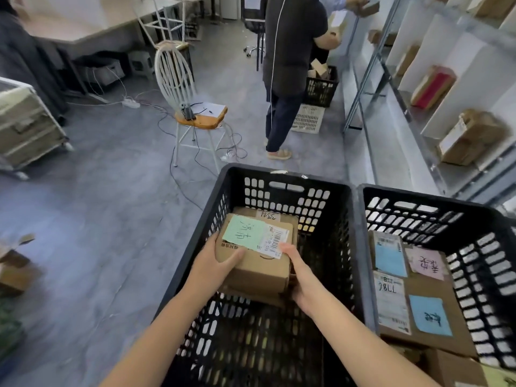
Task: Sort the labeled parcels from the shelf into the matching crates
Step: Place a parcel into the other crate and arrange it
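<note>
**Grey-floored sorting room: green-labelled parcel held low inside the left crate**

Grey flooring ran beside a white metal shelf [418, 107] on the right, where a few brown parcels such as one taped carton [469, 138] sat in divided bays. Another person [293, 51] stood further along it, over a black crate of their own.

Two black plastic crates stood side by side below the camera. Inside the left crate [284, 177] both hands held a small cardboard parcel [259, 263]. The left hand [215, 263] gripped its near-left corner, thumb laid across the top. The right hand [301, 275] clasped the right side, one finger reaching onto the barcode sticker. Gripping opposite sides probably kept the box level and its green handwritten label [244, 233] facing up, so that the destination could be read.

The parcel was over another carton [268, 215] that bore a handwritten number slip; whether they were touching could not be told. I judged that it was being set down as the top of a stack.

The right crate [418, 196] held a large flat parcel [430, 300] with blue labels and one pink label [427, 263]. That difference in label colour suggested why the green parcel belonged on the left.
</note>
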{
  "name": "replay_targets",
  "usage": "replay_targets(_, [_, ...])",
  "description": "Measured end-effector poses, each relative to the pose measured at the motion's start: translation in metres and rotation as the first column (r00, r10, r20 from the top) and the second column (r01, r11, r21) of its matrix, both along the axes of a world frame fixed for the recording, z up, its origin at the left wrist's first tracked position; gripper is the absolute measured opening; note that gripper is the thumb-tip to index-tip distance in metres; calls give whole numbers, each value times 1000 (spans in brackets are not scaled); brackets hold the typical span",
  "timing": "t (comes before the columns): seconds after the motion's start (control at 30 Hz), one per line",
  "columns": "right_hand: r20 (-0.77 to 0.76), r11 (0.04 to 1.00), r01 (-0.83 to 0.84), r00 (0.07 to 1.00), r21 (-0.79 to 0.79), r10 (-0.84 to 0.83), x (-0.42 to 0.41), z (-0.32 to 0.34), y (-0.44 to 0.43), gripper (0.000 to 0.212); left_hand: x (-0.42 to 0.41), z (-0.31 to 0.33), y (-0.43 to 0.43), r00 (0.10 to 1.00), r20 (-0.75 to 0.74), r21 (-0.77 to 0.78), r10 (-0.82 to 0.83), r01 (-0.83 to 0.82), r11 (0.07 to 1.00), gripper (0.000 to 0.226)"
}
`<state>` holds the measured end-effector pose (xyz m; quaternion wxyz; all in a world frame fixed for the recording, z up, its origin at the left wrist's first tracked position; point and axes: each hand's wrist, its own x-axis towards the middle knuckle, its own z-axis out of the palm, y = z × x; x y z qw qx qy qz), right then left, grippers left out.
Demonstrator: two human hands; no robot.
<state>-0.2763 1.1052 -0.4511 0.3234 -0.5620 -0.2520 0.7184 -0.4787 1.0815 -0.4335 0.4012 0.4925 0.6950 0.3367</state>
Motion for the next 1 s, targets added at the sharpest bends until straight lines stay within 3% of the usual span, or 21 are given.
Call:
replay_targets(0.17, [-41,998,-50,998,-36,48,4,-9,-17,64,-2,-5,7,999,-13,-12,-40,40,999,96])
replay_targets(0.3, [3,990,-121,993,-74,122,1,-22,-27,59,-3,-11,9,996,-60,-31,-64,63,998,79])
replay_targets(0.73, [6,999,-4,1000,-51,4,-21,-78,-27,85,11,-25,-4,952,-217,-152,-215,185,971,95])
replay_targets(1.0, [189,998,-57,980,-33,62,-23,-62,-18,59,15,-24,-7,927,-269,-188,-261,216,958,97])
